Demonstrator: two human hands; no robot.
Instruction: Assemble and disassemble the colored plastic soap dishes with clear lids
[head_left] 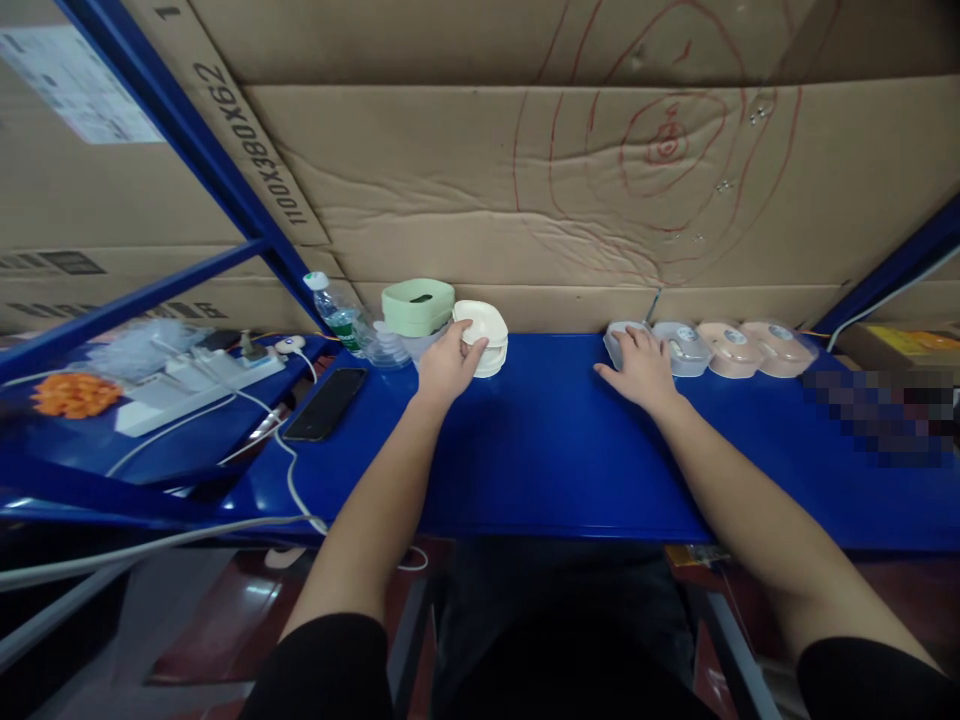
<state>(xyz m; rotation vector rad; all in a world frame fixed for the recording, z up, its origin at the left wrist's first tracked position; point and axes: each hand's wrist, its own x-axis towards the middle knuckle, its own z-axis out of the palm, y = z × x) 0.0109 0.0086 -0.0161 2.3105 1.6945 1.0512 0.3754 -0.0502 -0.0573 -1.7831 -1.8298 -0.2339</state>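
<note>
My left hand (448,364) pinches the near left rim of a square, round-cornered cream dish (484,320) on top of a small stack. Fingers reach over the rim, and the thumb presses near its front. Directly behind that hand stand stacked light green boxes (418,308) with a dark slot on top. Off to the right, my right hand (642,366) lies over a clear-lidded container (616,343), thumb spread away from the fingers. Beside it in a row are a whitish lidded box (681,350) and two peach ones, a nearer peach box (729,352) and an end peach box (776,350).
Clear plastic cups (388,347) and a water bottle (337,315) stand at the back left. A black phone (327,404) lies near a white cable (292,470). Left of the blue frame are a power strip (199,390) and orange pieces (75,395). Cardboard (450,150) walls the back.
</note>
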